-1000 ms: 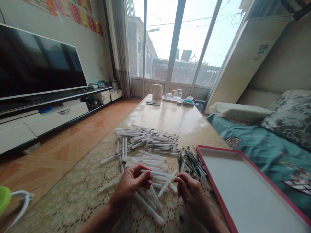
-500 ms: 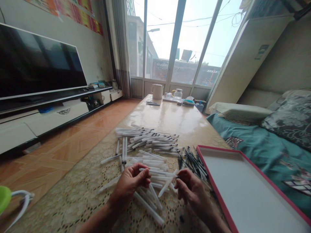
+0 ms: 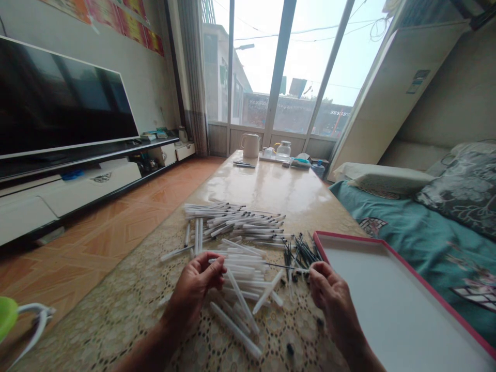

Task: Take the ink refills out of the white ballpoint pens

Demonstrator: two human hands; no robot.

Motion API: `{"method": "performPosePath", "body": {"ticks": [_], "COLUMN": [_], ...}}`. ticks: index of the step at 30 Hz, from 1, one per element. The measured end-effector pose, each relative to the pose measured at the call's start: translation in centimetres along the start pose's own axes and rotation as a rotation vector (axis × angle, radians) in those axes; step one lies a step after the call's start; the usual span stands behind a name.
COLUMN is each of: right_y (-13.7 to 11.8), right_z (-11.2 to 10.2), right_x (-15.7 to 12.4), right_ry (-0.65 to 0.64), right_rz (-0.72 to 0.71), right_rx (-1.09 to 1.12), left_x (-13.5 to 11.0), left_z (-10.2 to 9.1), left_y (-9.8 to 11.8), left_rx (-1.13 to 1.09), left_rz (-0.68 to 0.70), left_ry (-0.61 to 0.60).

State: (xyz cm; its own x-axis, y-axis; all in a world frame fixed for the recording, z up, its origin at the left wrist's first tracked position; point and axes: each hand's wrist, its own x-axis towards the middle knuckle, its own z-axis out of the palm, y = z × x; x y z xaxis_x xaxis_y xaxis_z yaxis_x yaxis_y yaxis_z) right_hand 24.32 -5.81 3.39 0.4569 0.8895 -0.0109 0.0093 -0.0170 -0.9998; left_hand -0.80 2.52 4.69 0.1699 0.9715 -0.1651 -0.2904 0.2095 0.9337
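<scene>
My left hand [image 3: 196, 287] is closed in a pinch on the end of a white pen barrel [image 3: 240, 262] lying level above the table. My right hand [image 3: 329, 292] pinches a thin dark refill [image 3: 289, 267] whose tip points left toward that barrel. Below and between the hands lies a loose heap of white pen barrels [image 3: 244, 299]. Beyond it sits a tidier pile of white pens [image 3: 236, 221]. A bundle of dark refills [image 3: 304, 253] lies just ahead of my right hand.
A red-rimmed white tray [image 3: 399, 263] lies at the right of the lace-covered table [image 3: 127, 320]. A mug [image 3: 250, 145], teapot and small items stand at the far end. A teal bed is to the right, a TV unit left, a green object at bottom left.
My right hand moved right and drew a dark refill away from the white barrel. My left hand shifted slightly left and up, still pinching the barrel.
</scene>
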Motion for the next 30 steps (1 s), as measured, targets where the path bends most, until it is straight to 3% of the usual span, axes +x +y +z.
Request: {"method": "performPosePath", "body": {"ticks": [4,7,9,13,17,21,26,30], "right_y": [-0.3,-0.1,0.3,1.1,1.6,1.8,1.9,2.1], "right_z": [-1.6,-1.9,-2.0,-2.0,-1.8,-1.1,-0.6,-0.8], "right_x": [0.7,1.2,1.6,2.1,2.1,1.9,1.6,1.5], "right_ry": [0.492,0.643,0.598,0.572,0.521,0.429,0.368,0.343], "right_rz": [-0.262,-0.38,-0.448,-0.603,-0.755,-0.797,-0.79,-0.744], "right_rx": [-0.404,-0.709,-0.842,-1.072,-1.03,-0.932,-0.879,-0.872], "left_x": [0.2,0.1,0.0,0.0,0.4,-0.1,-2.0,-0.4], "left_z": [-0.5,-0.4,-0.3,-0.7,-1.3,-1.5,-1.3,-2.3], "left_y": [0.4,0.2,-0.1,-0.2,0.2,2.0,5.9,7.6], "left_rx": [0.176,0.359,0.471,0.692,0.741,0.749,0.902,0.996], "left_rz": [0.028,0.033,0.094,0.281,0.366,0.327,0.309,0.344], "left_ry": [-0.031,-0.111,-0.091,0.072,0.139,0.093,-0.084,-0.084]}}
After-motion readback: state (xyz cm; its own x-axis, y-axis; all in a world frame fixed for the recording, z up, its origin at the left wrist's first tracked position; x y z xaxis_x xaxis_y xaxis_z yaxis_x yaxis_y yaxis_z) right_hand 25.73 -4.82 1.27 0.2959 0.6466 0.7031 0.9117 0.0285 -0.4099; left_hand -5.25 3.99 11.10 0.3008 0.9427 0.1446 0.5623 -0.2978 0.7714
